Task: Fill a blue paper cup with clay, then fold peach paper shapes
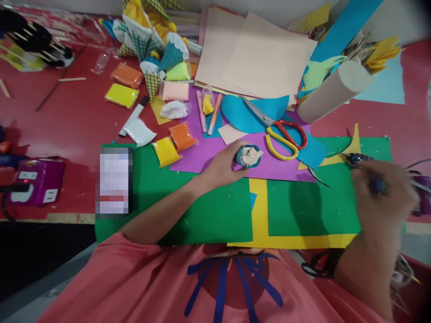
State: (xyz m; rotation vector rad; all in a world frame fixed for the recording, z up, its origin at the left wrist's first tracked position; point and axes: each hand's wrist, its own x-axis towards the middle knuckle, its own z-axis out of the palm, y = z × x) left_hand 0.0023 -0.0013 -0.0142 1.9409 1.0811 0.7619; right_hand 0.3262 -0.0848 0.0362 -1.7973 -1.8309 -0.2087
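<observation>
My left hand is wrapped round a small teal paper cone, its open top facing up. Crumpled cream paper fills the mouth of the cone. On the right, my right hand, slightly blurred, is closed round a dark blue tool with a narrow tip pointing left; most of its body is hidden by the fingers. Scissors with red and yellow handles lie half open between the hands, on blue paper. Beneath my left hand are a purple sheet and a green sheet.
Finished paper cones cluster at the back left. Several clay packets, among them a yellow one, lie nearer. A phone rests at left, beside a purple box. A cream paper tube stands behind the scissors; cream sheets lie at the back.
</observation>
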